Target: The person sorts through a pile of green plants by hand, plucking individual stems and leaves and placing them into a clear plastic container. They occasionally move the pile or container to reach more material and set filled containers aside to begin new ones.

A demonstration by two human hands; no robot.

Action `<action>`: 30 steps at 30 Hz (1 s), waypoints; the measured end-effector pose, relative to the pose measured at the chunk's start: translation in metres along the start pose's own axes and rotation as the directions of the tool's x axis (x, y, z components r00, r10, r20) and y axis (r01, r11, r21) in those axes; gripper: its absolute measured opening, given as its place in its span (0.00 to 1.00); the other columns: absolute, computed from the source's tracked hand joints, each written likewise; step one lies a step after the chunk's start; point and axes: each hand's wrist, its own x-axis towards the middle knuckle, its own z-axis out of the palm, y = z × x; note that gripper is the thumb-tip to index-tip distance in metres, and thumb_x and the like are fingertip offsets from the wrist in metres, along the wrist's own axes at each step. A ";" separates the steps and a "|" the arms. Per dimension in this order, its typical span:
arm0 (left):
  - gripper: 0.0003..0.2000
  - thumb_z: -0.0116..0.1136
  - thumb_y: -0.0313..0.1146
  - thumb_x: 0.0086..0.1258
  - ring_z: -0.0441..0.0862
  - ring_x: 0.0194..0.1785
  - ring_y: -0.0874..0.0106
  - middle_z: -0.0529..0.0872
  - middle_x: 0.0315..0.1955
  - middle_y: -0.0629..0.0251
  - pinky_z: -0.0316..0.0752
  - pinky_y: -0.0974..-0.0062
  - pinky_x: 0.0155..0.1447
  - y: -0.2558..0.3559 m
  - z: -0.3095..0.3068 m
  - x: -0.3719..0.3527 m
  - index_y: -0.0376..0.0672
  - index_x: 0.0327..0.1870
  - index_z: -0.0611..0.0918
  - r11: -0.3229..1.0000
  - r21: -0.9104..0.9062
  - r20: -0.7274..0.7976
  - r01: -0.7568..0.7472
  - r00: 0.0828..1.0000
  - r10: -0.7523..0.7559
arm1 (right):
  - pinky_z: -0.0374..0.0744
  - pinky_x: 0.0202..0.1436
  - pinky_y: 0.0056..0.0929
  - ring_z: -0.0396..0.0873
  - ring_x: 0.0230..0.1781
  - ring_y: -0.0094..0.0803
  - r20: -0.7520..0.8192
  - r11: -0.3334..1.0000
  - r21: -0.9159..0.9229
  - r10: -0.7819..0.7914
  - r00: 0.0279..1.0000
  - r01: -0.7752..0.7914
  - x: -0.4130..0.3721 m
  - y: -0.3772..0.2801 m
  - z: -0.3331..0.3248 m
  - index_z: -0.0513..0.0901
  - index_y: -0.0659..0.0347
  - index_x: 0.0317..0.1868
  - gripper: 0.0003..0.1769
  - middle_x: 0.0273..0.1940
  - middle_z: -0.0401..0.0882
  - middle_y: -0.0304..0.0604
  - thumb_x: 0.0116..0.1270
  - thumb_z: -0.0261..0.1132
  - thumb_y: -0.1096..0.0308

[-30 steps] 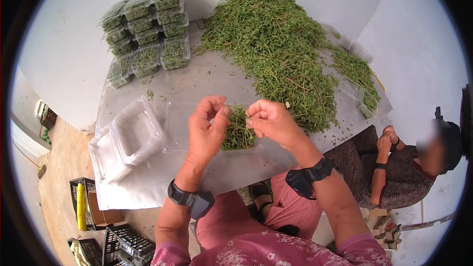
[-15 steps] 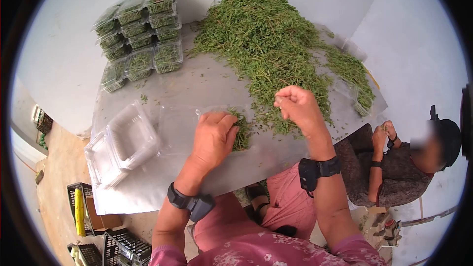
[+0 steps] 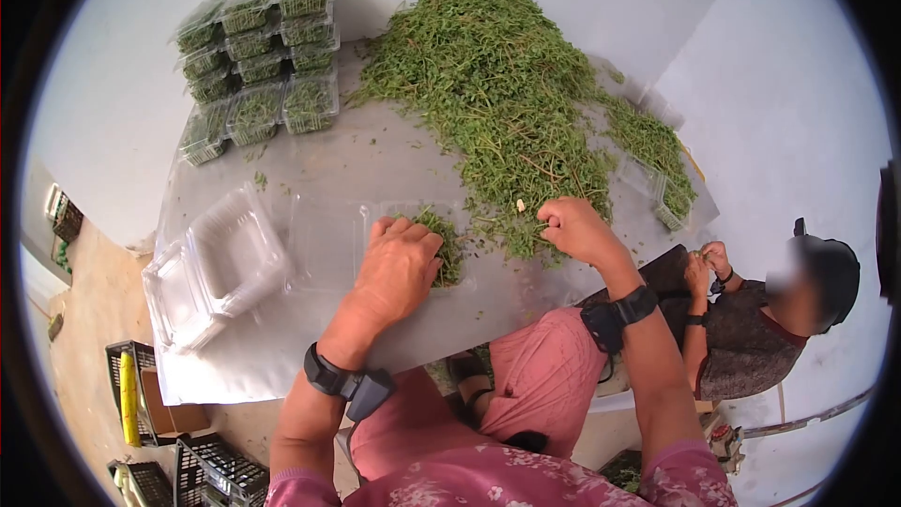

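Observation:
My left hand (image 3: 398, 268) lies over the left part of a small pile of leafy greens (image 3: 447, 249) in a clear plastic clamshell box (image 3: 319, 237), whose lid is folded out to the left. Its fingers are curled down against the greens, with their tips hidden. My right hand (image 3: 580, 230) is closed, fingers curled in, at the lower edge of the big heap of greens (image 3: 497, 84). Nothing shows between its fingers. A small pale scrap (image 3: 521, 206) appears just left of that hand, in front of the heap.
Filled clamshell boxes (image 3: 253, 113) are stacked at the back left of the table (image 3: 375, 155). Empty clear boxes (image 3: 235, 253) sit at the left edge. A co-worker (image 3: 751, 338) sits at the right, near another box of greens (image 3: 671, 202). Black crates (image 3: 221, 469) stand on the floor.
My right hand has moved slightly down, its fingers more curled, and the pale scrap now appears apart from it. My left hand stays on the greens. The whole view has shifted a little left.

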 end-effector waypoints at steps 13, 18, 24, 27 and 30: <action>0.10 0.65 0.28 0.60 0.78 0.49 0.60 0.84 0.40 0.60 0.66 0.63 0.63 -0.002 0.002 -0.002 0.40 0.42 0.83 1.000 0.020 -0.013 0.000 1.000 0.000 | 0.78 0.38 0.46 0.81 0.38 0.54 0.044 0.957 -0.288 -0.030 0.999 0.041 0.007 0.013 0.014 0.79 0.67 0.29 0.03 0.31 0.80 0.55 0.54 0.65 0.76; 0.10 0.65 0.29 0.60 0.78 0.49 0.61 0.84 0.39 0.61 0.66 0.63 0.63 -0.003 0.003 -0.003 0.40 0.42 0.83 1.000 0.024 -0.012 0.002 1.000 -0.002 | 0.76 0.29 0.38 0.81 0.25 0.39 -0.155 0.998 0.064 0.035 0.987 -0.025 0.002 0.011 -0.004 0.79 0.67 0.29 0.05 0.24 0.79 0.47 0.58 0.65 0.75; 0.09 0.64 0.29 0.61 0.78 0.49 0.61 0.84 0.39 0.61 0.65 0.63 0.63 -0.004 0.003 -0.004 0.41 0.42 0.83 0.999 0.046 -0.008 0.004 1.000 -0.004 | 0.73 0.23 0.18 0.76 0.20 0.18 0.010 0.794 0.521 0.361 0.932 -0.313 0.003 -0.001 -0.035 0.78 0.64 0.34 0.05 0.28 0.82 0.39 0.65 0.66 0.73; 0.09 0.63 0.29 0.62 0.78 0.48 0.61 0.84 0.39 0.61 0.65 0.63 0.63 -0.003 0.000 -0.004 0.41 0.42 0.83 0.999 0.038 -0.011 0.004 1.000 -0.004 | 0.72 0.24 0.16 0.76 0.21 0.17 0.093 0.650 0.705 0.314 0.945 -0.285 0.004 -0.011 -0.036 0.79 0.63 0.36 0.05 0.31 0.83 0.40 0.66 0.66 0.72; 0.08 0.62 0.27 0.61 0.78 0.47 0.60 0.84 0.39 0.60 0.66 0.62 0.61 -0.002 -0.002 -0.004 0.40 0.41 0.82 1.000 -0.014 -0.106 -0.009 0.994 0.008 | 0.73 0.24 0.16 0.76 0.22 0.17 0.157 0.517 0.817 0.228 0.961 -0.256 0.006 -0.035 -0.033 0.79 0.63 0.39 0.05 0.34 0.84 0.42 0.67 0.66 0.71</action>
